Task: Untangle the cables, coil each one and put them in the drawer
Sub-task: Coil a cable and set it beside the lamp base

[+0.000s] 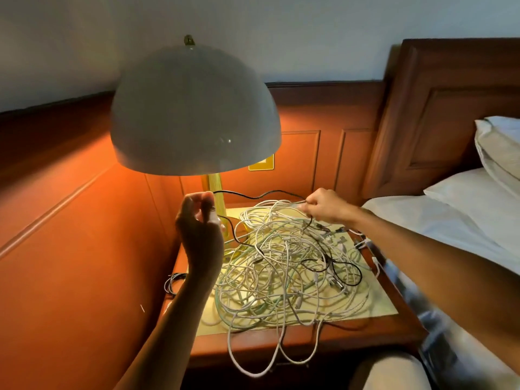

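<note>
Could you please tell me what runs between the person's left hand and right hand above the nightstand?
In the head view, a thin black cable spans from the left hand to the right hand, sagging slightly above the tangled pile.

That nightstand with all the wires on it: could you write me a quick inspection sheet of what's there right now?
Surface: wooden nightstand with a pale yellow top, lit by the lamp.
Job's things: tangled pile of white and pale green cables; a black cable stretched between both hands above it.
Clutter: nothing seen beyond the cables.
Grips: left hand raised, pinching the black cable; right hand gripping its other stretch at the pile's far edge.
Cables: white loops hang over the front edge; a small dark bundle sits off the left side.
Surroundings: dome-shaded lamp, wood-panelled wall, bed with pillows. No drawer in view.
</note>
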The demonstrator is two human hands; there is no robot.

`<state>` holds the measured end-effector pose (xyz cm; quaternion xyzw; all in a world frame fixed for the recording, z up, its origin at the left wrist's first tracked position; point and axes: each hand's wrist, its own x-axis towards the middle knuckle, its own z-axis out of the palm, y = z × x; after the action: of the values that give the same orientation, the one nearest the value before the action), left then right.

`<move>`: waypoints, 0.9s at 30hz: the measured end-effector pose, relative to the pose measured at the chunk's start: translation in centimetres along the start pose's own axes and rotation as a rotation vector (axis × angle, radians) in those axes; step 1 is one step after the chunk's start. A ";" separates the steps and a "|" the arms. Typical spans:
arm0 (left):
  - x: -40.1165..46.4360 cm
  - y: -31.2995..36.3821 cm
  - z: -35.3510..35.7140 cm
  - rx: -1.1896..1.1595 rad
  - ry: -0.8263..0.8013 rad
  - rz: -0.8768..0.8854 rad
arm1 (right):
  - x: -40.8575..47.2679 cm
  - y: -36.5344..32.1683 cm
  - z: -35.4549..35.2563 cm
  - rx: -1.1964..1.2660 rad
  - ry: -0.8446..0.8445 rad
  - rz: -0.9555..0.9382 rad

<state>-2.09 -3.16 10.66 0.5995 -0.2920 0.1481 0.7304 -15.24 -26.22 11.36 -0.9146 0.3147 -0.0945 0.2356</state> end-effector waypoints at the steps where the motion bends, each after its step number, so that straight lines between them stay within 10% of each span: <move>1: -0.1 0.4 -0.4 0.002 0.029 0.034 | -0.2 0.5 -0.3 0.111 0.019 0.067; 11: -1.5 -0.1 -0.7 0.270 -0.384 0.082 | -2.3 -3.0 -5.8 1.144 0.338 0.254; 20: -0.5 0.4 -1.5 0.337 -0.276 0.152 | -5.2 -4.1 -9.5 0.821 0.269 0.275; 27: 1.6 1.8 -1.5 0.540 -0.222 0.209 | -6.1 -4.4 -12.2 0.789 0.558 0.067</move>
<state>-1.48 -1.50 12.86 0.7510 -0.3801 0.2282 0.4893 -21.63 -23.91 23.98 -0.6846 0.3351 -0.4407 0.4742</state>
